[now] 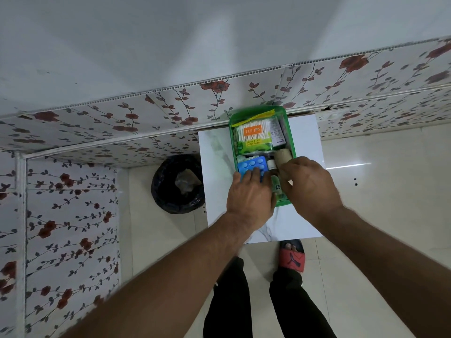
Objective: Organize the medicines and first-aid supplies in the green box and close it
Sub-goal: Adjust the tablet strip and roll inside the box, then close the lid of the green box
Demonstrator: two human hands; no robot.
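Head view, looking straight down. Left hand (249, 191) lies palm-down over the near-left part of the green box (290, 142), fingers extended and pressing flat on a blue blister pack (251, 165) of white tablets; no grip closed around it. Right hand (310, 184) reaches over the near-right part of the box, fingers curled around a tan bandage roll (283, 156), which sits at the right wall of the box with its far end showing past the fingertips. Between the two hands: a small white-labelled vial (271, 164) and, nearer, a clear greenish bottle (277, 186), both inside the box and partly covered.

Far half of the box holds a cotton swab packet (252, 136) with an orange label, lying flat, and a white carton (278, 135) just right of it along the wall. Box is open; its lid cannot be made out.

Box rests on a white marble-patterned table (214, 147), at the far edge, close to the floral wall panel (97, 118). Left of the table on the floor: a bin lined with a black bag (175, 184). Near side: black trousers and a red-and-black sandal (292, 258) on pale floor tiles.
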